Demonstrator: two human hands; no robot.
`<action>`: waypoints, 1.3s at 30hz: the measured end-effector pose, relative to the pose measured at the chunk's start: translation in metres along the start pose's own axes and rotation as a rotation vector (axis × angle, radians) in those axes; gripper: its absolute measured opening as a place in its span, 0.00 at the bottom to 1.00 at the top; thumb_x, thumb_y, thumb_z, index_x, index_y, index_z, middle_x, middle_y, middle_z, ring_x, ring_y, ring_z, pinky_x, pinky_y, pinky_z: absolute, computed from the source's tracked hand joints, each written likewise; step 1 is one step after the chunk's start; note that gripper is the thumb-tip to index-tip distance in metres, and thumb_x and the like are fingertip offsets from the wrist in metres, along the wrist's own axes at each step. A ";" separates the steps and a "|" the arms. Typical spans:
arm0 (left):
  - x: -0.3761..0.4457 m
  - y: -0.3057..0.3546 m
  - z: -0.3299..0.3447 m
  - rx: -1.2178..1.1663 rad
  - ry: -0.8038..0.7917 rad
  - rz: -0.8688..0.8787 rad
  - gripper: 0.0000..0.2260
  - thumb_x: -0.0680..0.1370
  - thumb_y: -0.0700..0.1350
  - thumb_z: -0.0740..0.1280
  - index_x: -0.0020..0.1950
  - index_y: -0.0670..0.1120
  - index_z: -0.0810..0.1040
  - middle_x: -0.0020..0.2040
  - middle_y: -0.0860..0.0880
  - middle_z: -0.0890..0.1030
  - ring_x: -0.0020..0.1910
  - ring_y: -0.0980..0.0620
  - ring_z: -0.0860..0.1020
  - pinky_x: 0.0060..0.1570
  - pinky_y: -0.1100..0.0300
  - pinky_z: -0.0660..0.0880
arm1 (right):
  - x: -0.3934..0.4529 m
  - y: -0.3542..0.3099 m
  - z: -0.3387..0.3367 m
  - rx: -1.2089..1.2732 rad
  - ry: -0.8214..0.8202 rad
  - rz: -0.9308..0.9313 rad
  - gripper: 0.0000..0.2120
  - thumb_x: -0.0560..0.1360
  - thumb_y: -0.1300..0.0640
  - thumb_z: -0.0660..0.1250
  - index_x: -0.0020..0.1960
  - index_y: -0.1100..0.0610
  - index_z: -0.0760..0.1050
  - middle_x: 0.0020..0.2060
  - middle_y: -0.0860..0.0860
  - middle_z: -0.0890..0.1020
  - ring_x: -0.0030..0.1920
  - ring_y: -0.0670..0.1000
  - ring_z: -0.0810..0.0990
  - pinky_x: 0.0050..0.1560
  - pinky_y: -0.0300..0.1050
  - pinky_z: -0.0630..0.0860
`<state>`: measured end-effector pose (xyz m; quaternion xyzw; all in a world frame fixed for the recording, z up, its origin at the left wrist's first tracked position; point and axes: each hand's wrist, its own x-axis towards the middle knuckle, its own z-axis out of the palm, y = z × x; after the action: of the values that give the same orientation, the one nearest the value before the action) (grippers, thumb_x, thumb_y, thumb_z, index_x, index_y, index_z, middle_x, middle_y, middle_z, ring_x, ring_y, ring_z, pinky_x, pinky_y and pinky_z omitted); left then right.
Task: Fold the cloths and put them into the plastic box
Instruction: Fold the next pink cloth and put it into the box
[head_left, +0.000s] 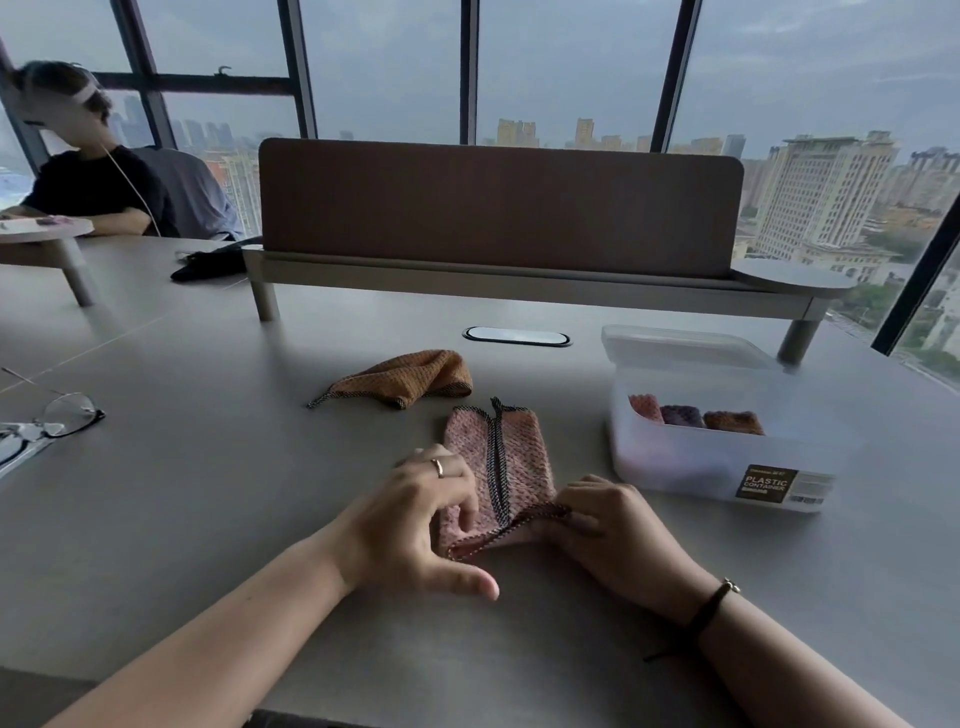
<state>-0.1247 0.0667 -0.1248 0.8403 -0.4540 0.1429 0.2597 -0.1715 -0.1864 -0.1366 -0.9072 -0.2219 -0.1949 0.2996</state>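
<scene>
Dim window (571, 67) backlight; edges warped, seemingly soft.

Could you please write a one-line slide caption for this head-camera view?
Left hand and right hand fold the pink cloth; an orange cloth lies beyond, folded cloths already in the plastic box.

A pink cloth (511, 457) with dark trim lies partly folded on the bench (208, 493), a crumpled orange cloth (410, 379) behind it. To its right, an open plastic box (691, 462) holds three folded cloths (681, 415).
</scene>
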 end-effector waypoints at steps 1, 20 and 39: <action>-0.001 0.001 0.001 0.010 -0.003 0.001 0.26 0.62 0.71 0.74 0.41 0.50 0.77 0.42 0.56 0.77 0.45 0.56 0.74 0.50 0.58 0.72 | 0.000 0.002 0.000 0.005 0.009 0.062 0.15 0.73 0.42 0.69 0.34 0.49 0.71 0.30 0.45 0.74 0.33 0.45 0.72 0.34 0.39 0.67; 0.016 -0.014 0.021 -0.218 0.124 -0.451 0.05 0.75 0.48 0.73 0.40 0.51 0.82 0.25 0.60 0.75 0.24 0.61 0.70 0.29 0.65 0.66 | 0.033 0.011 0.015 0.006 0.064 0.333 0.09 0.68 0.45 0.75 0.42 0.49 0.82 0.27 0.45 0.79 0.29 0.42 0.76 0.33 0.38 0.71; 0.004 -0.004 0.014 0.007 -0.141 -0.033 0.20 0.75 0.55 0.68 0.67 0.52 0.78 0.69 0.56 0.77 0.71 0.62 0.70 0.73 0.62 0.63 | 0.012 0.000 0.009 -0.254 -0.133 -0.097 0.18 0.74 0.36 0.65 0.60 0.41 0.79 0.61 0.37 0.80 0.64 0.41 0.76 0.62 0.45 0.73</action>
<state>-0.1195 0.0575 -0.1360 0.8565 -0.4567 0.0807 0.2265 -0.1601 -0.1772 -0.1371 -0.9369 -0.2585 -0.1753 0.1572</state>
